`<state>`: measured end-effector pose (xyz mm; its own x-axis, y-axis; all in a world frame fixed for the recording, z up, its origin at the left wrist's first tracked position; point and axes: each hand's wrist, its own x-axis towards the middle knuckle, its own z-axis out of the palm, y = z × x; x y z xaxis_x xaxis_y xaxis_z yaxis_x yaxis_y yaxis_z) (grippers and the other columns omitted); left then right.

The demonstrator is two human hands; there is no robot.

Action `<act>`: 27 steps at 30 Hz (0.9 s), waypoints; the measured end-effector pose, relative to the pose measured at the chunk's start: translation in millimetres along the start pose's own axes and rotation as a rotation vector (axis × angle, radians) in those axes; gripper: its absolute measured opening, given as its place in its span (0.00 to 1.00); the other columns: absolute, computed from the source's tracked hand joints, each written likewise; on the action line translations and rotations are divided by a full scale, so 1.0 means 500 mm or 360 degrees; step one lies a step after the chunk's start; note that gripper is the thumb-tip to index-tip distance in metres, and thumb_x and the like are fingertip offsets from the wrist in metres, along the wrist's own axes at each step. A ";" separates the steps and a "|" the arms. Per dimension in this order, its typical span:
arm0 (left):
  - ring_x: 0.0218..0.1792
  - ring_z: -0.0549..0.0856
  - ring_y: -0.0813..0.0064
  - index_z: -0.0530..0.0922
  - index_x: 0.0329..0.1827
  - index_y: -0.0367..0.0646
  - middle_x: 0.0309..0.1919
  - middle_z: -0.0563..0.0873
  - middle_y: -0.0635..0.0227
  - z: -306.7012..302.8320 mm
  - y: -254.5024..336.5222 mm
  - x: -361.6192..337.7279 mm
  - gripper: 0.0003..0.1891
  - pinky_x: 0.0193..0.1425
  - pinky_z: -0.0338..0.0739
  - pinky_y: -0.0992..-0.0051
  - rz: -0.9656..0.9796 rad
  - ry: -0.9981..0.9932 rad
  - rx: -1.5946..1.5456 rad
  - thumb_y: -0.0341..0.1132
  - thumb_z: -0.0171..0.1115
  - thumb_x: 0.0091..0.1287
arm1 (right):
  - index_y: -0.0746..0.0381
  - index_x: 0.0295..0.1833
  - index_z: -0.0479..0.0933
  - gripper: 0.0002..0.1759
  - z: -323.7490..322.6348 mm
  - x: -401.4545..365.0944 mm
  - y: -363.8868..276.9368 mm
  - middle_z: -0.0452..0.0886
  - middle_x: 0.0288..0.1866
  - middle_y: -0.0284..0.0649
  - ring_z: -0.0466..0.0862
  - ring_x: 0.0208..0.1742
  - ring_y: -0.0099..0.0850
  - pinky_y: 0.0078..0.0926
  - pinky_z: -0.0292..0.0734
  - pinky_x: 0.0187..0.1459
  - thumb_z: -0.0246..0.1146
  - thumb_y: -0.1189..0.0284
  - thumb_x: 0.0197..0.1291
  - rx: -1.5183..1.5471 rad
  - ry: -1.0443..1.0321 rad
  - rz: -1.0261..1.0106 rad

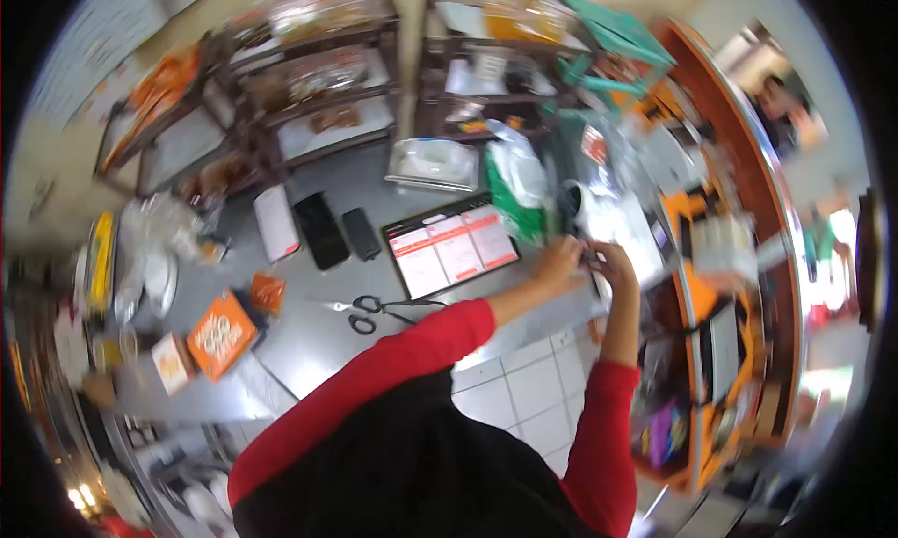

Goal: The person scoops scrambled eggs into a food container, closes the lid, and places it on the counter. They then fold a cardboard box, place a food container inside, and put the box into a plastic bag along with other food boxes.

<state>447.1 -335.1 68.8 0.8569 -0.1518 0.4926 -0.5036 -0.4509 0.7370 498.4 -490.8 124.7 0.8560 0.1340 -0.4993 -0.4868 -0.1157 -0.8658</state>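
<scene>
Nearest to the camera are the 2 red sleeves of the person, which both lead up to the edge of the grey counter (309, 341). The left hand (558, 262) and the right hand (613, 262) are together there, fingertips almost meeting over a small dark thing (588, 252). This thing sits between the 2 hands, at the right end of the counter and just right of the tablet. The picture is blurred here, so I cannot tell what the thing is or whether the fingers really clamp it.

Left of the hands lie black-handled scissors (372, 310) on the counter. Just behind them the tablet (451, 248) leans, its screen showing red and white panels. Further left an orange box (222, 335) lies flat, with a smaller orange packet (267, 292) near it.

Behind the tablet there are 2 dark phones (321, 229) side by side and 1 white device (276, 222) next to them. A white and green plastic bag (514, 178) stands right of the tablet, with a clear tray (433, 162) beside it. At the far side, brown shelves (327, 98) carry packed goods.
</scene>
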 end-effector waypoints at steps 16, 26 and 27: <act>0.51 0.75 0.64 0.76 0.51 0.43 0.45 0.78 0.62 -0.066 -0.007 -0.028 0.28 0.53 0.68 0.58 0.0064 -0.0119 0.0243 0.45 0.71 0.47 | 0.69 0.44 0.81 0.12 0.001 -0.143 0.084 0.79 0.22 0.37 0.75 0.16 0.20 0.16 0.65 0.14 0.58 0.72 0.62 -0.0932 0.0452 -0.0675; 0.74 0.44 0.46 0.51 0.74 0.56 0.73 0.50 0.54 -0.863 0.109 -0.777 0.62 0.70 0.39 0.40 -0.1371 0.0440 0.1673 0.55 0.78 0.32 | 0.70 0.43 0.80 0.10 0.813 -0.356 0.209 0.80 0.24 0.42 0.74 0.15 0.22 0.15 0.66 0.16 0.61 0.75 0.60 -0.0164 -0.1430 -0.0392; 0.73 0.45 0.45 0.51 0.74 0.59 0.73 0.51 0.55 -0.899 0.121 -0.789 0.58 0.70 0.41 0.39 -0.1573 0.0058 0.1938 0.58 0.74 0.37 | 0.72 0.41 0.80 0.09 0.887 -0.381 0.229 0.80 0.23 0.40 0.75 0.19 0.20 0.16 0.68 0.19 0.63 0.76 0.60 -0.0236 -0.1537 -0.0348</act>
<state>29.0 92.9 126.9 0.7689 0.6340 0.0827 0.6379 -0.7695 -0.0313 202.5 -93.0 105.7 0.3838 0.9015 -0.1998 -0.2524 -0.1057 -0.9618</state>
